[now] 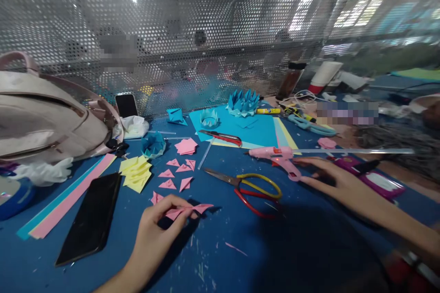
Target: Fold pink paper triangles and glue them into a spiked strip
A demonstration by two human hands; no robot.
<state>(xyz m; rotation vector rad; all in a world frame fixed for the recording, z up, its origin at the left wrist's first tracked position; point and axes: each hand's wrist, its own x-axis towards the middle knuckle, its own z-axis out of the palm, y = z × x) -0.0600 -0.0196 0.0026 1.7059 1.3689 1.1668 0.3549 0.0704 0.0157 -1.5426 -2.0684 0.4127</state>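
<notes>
My left hand is closed, pinching folded pink paper between thumb and fingers just above the table. Beyond it lie several small folded pink paper triangles and a stack of pink paper. My right hand is open, thumb and fingers apart, at the handle of a pink hot glue gun; I cannot tell whether the fingertips touch it. A long clear glue stick sticks out of the gun's back. Scissors with yellow and red handles lie open between my hands.
A black phone, paper strips and yellow papers lie left, near a pale backpack. Behind are a red utility knife, blue paper sheets and a spiky blue paper ring. A person sits at right.
</notes>
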